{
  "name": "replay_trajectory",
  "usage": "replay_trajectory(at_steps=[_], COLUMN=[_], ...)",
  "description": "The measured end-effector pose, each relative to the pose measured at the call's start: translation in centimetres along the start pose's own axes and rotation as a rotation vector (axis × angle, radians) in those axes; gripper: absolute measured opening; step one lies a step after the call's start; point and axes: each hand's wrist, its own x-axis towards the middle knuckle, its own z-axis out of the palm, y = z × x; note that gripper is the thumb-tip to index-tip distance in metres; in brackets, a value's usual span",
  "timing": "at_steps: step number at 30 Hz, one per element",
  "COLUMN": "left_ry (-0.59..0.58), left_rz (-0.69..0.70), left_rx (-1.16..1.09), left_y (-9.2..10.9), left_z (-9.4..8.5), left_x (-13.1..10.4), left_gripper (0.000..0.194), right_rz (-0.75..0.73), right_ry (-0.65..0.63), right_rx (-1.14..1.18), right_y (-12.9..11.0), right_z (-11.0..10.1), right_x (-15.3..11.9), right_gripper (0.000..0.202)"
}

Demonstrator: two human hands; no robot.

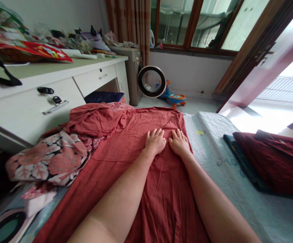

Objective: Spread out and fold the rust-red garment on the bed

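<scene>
Both our hands lie flat, palms down, side by side on a long rust-red woven cotton garment [126, 168] spread lengthwise over the bed. Left hand [155, 141] and right hand [178, 143] almost touch at the thumbs; fingers are straight and slightly spread, gripping nothing, just pressing the cloth. The hands sit near the garment's far end, toward its right edge, with our forearms running over its middle. The upper left part of the garment is bunched in folds. Left of it lies a crumpled floral fabric with pink flowers on black and white [50, 158], touching the red cloth. Under everything is a pale grey-blue quilted bed cover [227, 162]. At the right, well apart from our hands, lies a pile of dark maroon folded cloth [273, 158]. A white desk with metal-handled drawers [67, 84] stands at the left.
</scene>
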Motion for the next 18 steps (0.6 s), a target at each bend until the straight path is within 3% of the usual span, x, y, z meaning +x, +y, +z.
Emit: replay_trajectory(at_steps=[8,14,18], left_ry=[0.007,0.017,0.035], left_rz=[-0.015,-0.005,0.008], left_rx=[0.018,0.011,0.011], left_y=[0.1,0.0,0.1], left_z=[-0.1,0.0,-0.1], left_x=[-0.1,-0.2,-0.3], left_gripper=[0.054,0.053,0.051], right_rz=[0.079,0.114,0.077], right_ry=[-0.037,0.013,0.121], right_rx=[0.014,0.013,0.033], right_y=[0.6,1.0,1.2], right_z=[-0.1,0.2,0.4], right_x=[0.1,-0.1,0.0], right_gripper=[0.069,0.076,0.073])
